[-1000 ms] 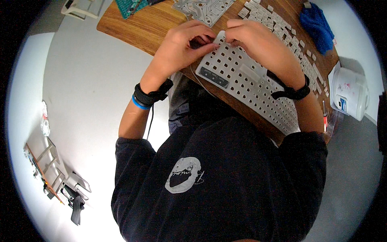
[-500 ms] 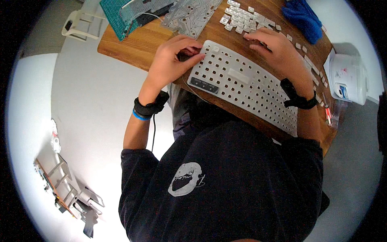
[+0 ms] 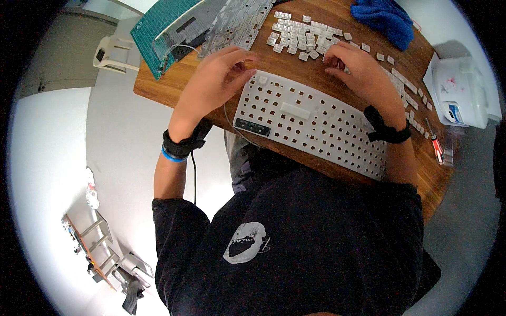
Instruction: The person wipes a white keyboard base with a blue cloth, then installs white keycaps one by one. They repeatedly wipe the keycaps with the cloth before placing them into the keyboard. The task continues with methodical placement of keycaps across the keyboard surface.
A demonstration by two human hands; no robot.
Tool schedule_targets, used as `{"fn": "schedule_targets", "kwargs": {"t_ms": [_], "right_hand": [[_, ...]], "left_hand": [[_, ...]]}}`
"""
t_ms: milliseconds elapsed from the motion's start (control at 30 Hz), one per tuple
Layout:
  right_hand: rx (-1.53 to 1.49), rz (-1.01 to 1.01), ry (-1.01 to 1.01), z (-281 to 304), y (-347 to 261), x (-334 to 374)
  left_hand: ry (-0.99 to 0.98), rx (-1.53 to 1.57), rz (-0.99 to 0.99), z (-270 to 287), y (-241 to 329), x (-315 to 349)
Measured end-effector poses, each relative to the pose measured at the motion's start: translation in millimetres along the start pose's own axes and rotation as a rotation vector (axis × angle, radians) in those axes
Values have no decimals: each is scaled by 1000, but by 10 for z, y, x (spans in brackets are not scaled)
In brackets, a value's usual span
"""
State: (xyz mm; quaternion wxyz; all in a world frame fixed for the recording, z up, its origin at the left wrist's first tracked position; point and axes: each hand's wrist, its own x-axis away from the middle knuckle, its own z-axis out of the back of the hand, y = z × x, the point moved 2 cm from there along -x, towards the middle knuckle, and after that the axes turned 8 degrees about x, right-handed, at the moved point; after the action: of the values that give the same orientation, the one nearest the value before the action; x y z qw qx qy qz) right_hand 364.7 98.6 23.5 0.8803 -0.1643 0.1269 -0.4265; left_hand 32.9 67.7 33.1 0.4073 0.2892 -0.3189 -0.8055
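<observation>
A white keyboard top case (image 3: 316, 138) with rows of square holes lies slantwise in front of me. One white keycap (image 3: 262, 80) sits at its far left corner, and a long white space bar (image 3: 295, 110) sits farther in. My left hand (image 3: 219, 76) is at that far left corner, thumb stretched by the edge and fingers bent but apart, with nothing seen in it. Beyond the case, my right hand (image 3: 356, 66) has its fingers curled together at the edge of a pile of loose white keycaps (image 3: 295, 37). A small pale piece, seemingly a keycap, shows between those fingers.
A green cutting mat (image 3: 145, 45), a grey keyboard base (image 3: 182, 29) and a clear circuit sheet (image 3: 237, 29) lie far left. A blue cloth (image 3: 385, 21) is at the far right. A red-handled screwdriver (image 3: 437, 150) lies right, near a white container (image 3: 458, 97).
My right hand's fingers have curled closed by the keycap pile. My left hand has eased slightly back from the case's corner. The whole view has shifted a little.
</observation>
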Motion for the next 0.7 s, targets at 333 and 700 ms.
{"fn": "schedule_targets", "kwargs": {"t_ms": [333,700], "right_hand": [[36,8,-7,101,-118,155],[21,55,48,187,-123,147]], "left_hand": [[-53,-278,-210,-285,-141,-575],[-63,-203,-139,-165,-111,-502]]}}
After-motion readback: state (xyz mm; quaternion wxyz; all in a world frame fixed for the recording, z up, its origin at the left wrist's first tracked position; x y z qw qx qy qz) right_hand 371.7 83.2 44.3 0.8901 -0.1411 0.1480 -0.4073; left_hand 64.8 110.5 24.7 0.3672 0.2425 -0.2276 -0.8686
